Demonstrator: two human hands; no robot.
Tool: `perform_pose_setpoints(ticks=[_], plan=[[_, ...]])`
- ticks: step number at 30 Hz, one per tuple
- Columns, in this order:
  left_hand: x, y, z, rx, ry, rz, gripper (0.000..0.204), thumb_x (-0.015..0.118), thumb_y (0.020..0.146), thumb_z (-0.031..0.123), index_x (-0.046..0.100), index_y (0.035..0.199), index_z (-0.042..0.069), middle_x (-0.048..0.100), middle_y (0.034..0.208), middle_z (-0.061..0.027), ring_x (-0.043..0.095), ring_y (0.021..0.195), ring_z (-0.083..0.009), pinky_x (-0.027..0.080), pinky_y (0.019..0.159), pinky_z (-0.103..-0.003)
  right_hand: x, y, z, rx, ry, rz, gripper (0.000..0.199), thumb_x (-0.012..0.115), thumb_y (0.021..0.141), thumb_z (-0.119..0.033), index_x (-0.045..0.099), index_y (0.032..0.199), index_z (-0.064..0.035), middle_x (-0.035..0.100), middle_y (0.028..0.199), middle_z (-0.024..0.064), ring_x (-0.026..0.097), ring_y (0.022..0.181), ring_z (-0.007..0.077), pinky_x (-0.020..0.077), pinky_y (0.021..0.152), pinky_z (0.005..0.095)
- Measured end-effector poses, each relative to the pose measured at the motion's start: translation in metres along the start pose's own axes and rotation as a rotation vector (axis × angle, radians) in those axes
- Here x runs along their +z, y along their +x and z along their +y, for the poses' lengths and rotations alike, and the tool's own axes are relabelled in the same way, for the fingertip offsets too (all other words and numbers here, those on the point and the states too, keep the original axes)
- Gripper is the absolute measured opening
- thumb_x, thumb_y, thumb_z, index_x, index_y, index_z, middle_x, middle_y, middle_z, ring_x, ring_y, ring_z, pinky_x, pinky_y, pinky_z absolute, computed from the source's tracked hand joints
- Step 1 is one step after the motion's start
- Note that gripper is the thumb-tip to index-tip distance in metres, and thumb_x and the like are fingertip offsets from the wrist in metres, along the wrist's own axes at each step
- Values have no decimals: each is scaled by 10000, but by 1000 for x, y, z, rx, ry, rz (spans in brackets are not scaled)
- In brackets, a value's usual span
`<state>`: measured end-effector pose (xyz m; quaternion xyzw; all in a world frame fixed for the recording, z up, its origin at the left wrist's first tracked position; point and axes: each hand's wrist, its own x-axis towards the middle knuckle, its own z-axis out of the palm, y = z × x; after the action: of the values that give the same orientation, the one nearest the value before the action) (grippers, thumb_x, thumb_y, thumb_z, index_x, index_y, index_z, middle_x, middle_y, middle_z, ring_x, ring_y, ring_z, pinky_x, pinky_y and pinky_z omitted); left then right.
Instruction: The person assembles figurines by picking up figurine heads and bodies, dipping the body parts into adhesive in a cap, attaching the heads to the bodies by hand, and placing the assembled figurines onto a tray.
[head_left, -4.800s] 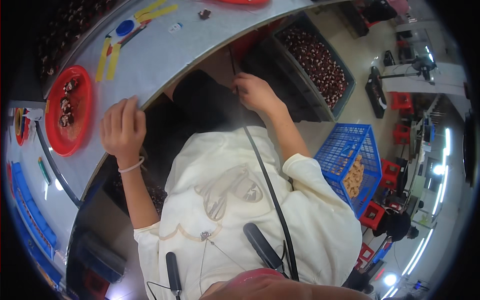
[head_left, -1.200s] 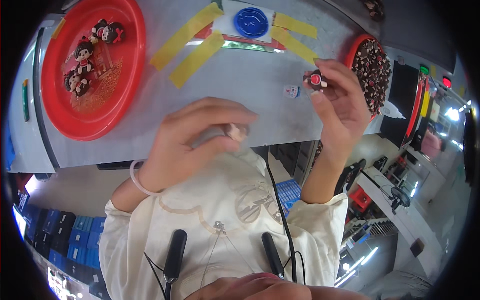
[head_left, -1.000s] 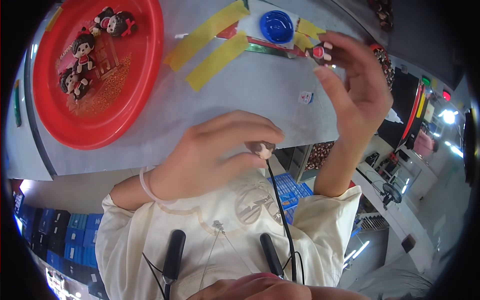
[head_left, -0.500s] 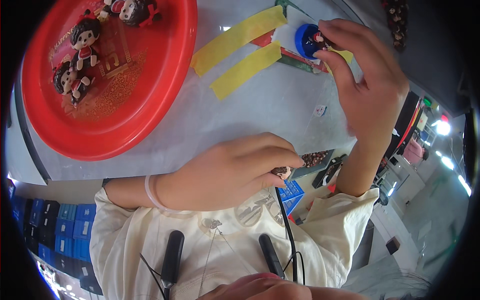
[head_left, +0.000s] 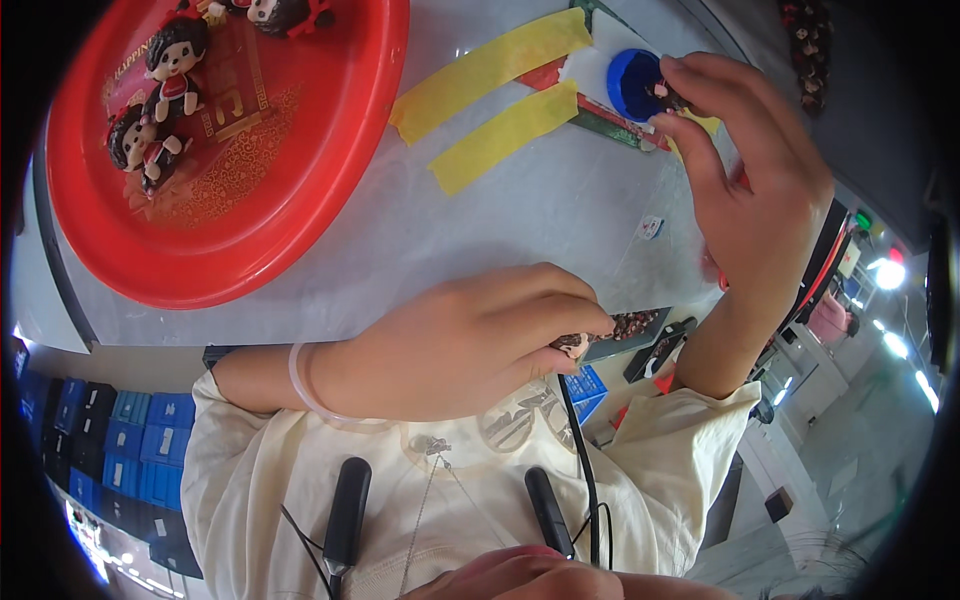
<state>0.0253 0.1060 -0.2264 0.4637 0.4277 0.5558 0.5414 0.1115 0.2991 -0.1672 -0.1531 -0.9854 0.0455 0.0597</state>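
Observation:
My left hand (head_left: 470, 335), close to my chest, is closed around a small doll head (head_left: 571, 345) with brown hair and a pale face; only the part past my fingertips shows. My right hand (head_left: 750, 150) reaches to the far right of the table. Its thumb and fingers pinch a small dark-brown doll part (head_left: 672, 96) at the right rim of a round blue cap (head_left: 622, 84). Dark-blue shine shows inside the cap. Most of the pinched part is hidden by my fingers.
A large red plate (head_left: 300, 235) at the left holds several brown-haired dolls (head_left: 178, 65). Yellow tape strips (head_left: 490, 75) lie between plate and cap. Beyond the near table edge is a tray of small brown pieces (head_left: 635, 325) beside a blue crate (head_left: 583, 393). Blue bins (head_left: 160, 450) stand lower left.
The doll part in my right hand has shifted from over the blue cap toward its right rim. My left hand keeps its hold. The whole view has shifted slightly.

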Motion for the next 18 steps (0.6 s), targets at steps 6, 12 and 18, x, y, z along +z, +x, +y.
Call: perform_pose_setpoints(ticks=[6,12,18], plan=[[1,-1,-1,0,30,15,272,634,787,82,595,1052,33,577,1017,-84,586,840,-220,493,706,-301,6,5,-7,-66,211,9,248,730,675,-9,680,913,-60,666,944,45,643,725,112,422,473,185],[1,0,-1,-8,48,6,273,633,786,81,595,1053,32,577,1018,-86,586,843,-224,492,710,-302,12,9,-1,-125,131,117,250,728,666,8,681,904,-53,665,942,56,644,731,111,411,459,181],[1,-1,-1,-5,41,3,265,630,789,80,595,1047,32,574,1015,-85,584,847,-230,490,717,-307,6,-1,2,9,115,28,267,726,666,14,685,919,-63,664,960,38,638,729,84,331,404,163]])
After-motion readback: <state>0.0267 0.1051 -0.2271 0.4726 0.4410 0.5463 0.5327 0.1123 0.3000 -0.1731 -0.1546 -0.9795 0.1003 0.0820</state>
